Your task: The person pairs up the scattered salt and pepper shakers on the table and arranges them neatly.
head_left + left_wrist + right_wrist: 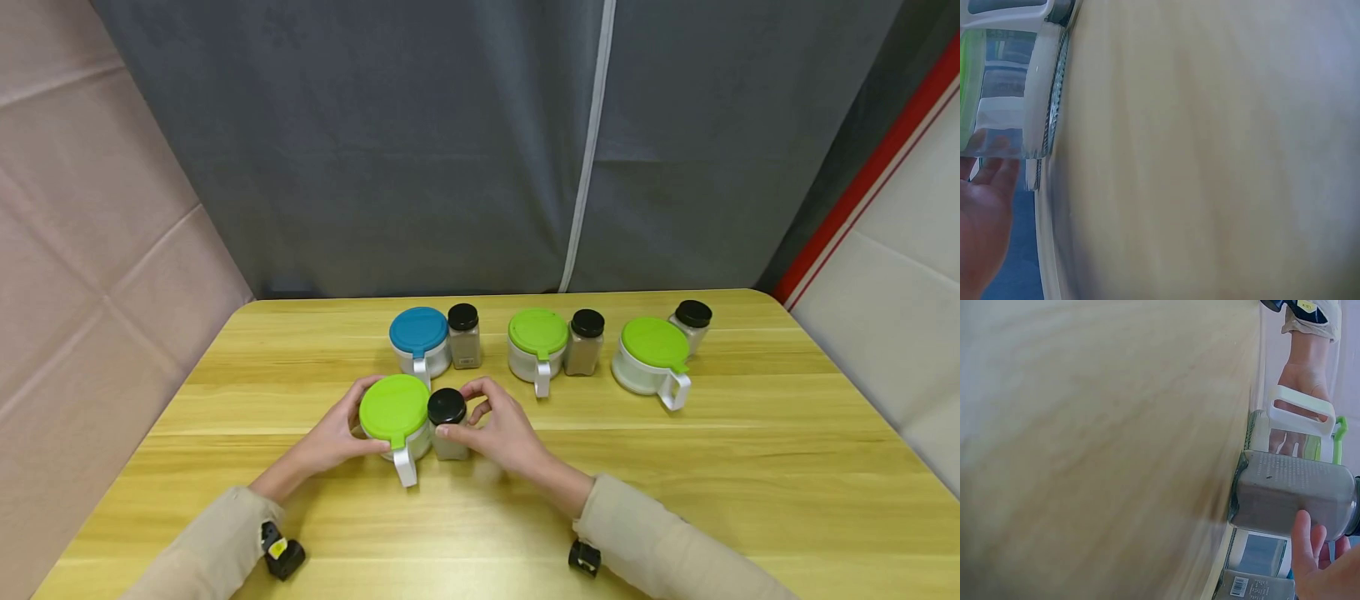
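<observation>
My left hand [337, 435] holds a glass seasoning pot with a green lid [393, 408] around its side, thumb at the front. The pot's white handle [405, 467] points toward me. Right beside it stands a square clear spice jar with a black cap [447, 406], gripped by my right hand [510, 429] between thumb and fingers. In the left wrist view, the fingers of the left hand [988, 212] lie against the pot's glass [1004, 112]. The right wrist view has the spice jar [1294, 490] on the wooden table, with right-hand fingers [1302, 544] on its side.
Behind stand a blue-lidded pot [418, 331] with a spice jar [465, 337], then a green-lidded pot [537, 333] with a jar [583, 343]. Farther right are another green-lidded pot [654, 343] and jar [693, 317]. A grey curtain [375, 150] hangs behind the wooden table [712, 483].
</observation>
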### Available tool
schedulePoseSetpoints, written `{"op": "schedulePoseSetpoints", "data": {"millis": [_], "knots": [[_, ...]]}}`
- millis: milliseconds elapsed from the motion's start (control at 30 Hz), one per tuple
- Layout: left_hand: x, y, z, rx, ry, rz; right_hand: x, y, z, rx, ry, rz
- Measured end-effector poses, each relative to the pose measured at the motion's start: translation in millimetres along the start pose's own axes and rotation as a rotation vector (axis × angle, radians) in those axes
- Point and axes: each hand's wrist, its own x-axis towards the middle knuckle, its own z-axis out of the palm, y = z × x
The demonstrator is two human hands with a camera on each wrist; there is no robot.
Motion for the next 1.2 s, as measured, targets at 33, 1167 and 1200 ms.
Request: {"op": "schedulePoseSetpoints", "data": {"millis": [33,1167,1200], "knots": [[0.0,-0.3,-0.1,0.0,0.0,-0.002,-0.2,0,0,0.0,-0.001,0.001],[13.3,72.8,38.9,0.05,0.422,0.3,-12.2,16,-51,-0.02,0.095,-0.026],[12.9,77.0,41.0,0.075,0.43,0.3,-12.8,17,-54,-0.025,0.096,-0.032]]}}
